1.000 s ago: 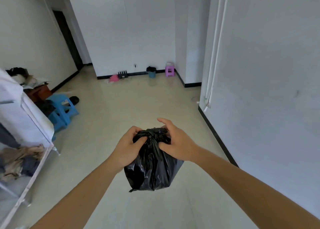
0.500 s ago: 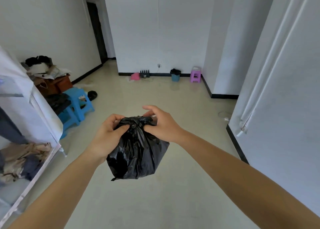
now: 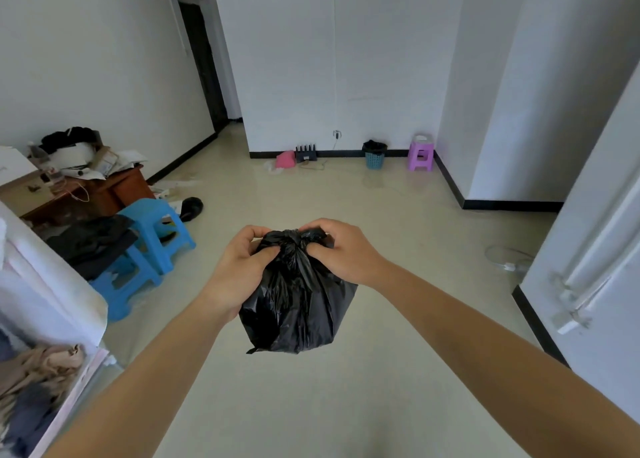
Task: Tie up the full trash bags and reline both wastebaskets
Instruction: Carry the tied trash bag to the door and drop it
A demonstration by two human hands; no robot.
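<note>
Holds a full black trash bag in the air above the pale floor. Pinches its bunched neck from both sides: left hand curled on one side of the knot, right hand curled on the other. Shows a black-lined blue wastebasket at the back wall, near a purple stool.

Black trash bag, blue stools — purple stool, blue wastebasket.

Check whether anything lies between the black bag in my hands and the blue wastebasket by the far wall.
Nothing visible does: bare floor runs from the black bag to the blue wastebasket; the purple stool stands beside it.
</note>
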